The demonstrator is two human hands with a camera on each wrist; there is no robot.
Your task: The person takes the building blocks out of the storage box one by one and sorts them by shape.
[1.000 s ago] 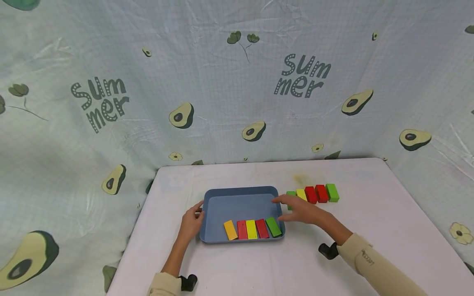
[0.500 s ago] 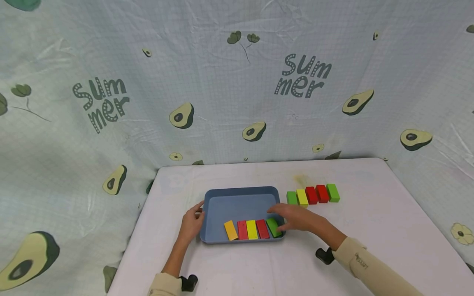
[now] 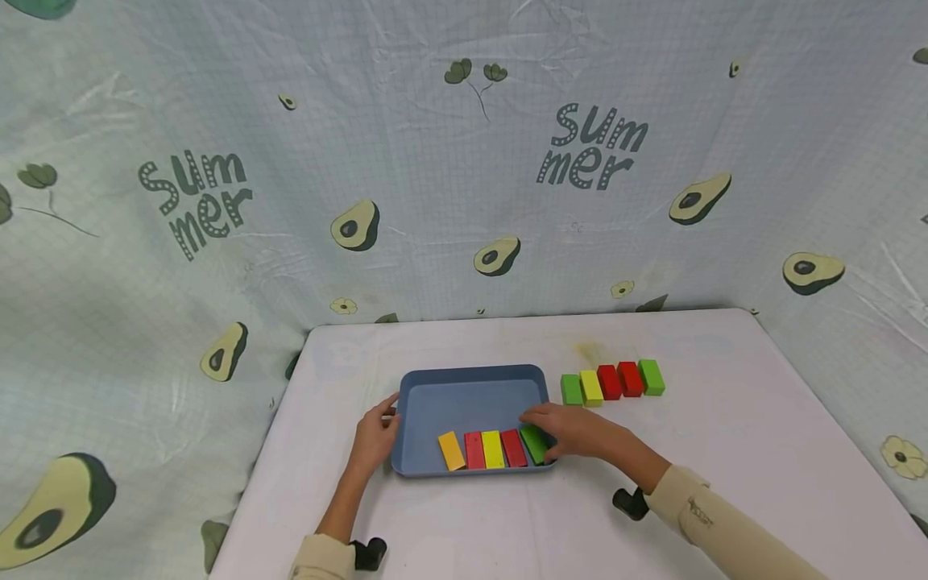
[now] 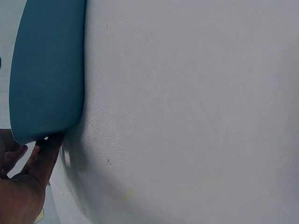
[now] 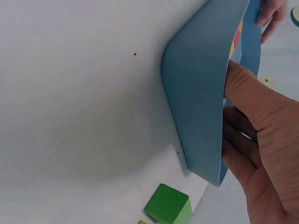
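Observation:
A blue-grey tray (image 3: 464, 399) lies on the white table, a row of coloured blocks along its near side. My left hand (image 3: 375, 435) touches the tray's left end, fingers extended against the outside of the wall; the left wrist view shows fingertips (image 4: 53, 140) right under the tray's corner. At the other end, my right hand (image 3: 576, 431) reaches over the rim and pinches the green block (image 3: 535, 445), index finger at its far end and thumb at its near end. In the right wrist view, the tray wall (image 5: 196, 88) hides that block and the fingertips.
Left of the green block lie a red block (image 3: 514, 448), a yellow block (image 3: 492, 449), another red block (image 3: 474, 450) and a tilted orange block (image 3: 451, 451). Behind my right hand, a second row of several blocks (image 3: 611, 382) stands on the table. A printed cloth (image 3: 435, 161) hangs behind.
My right hand has moved left and toward me, from above the tray's right rim down onto the green block, and its fingers have closed in. The left hand and tray stay put.

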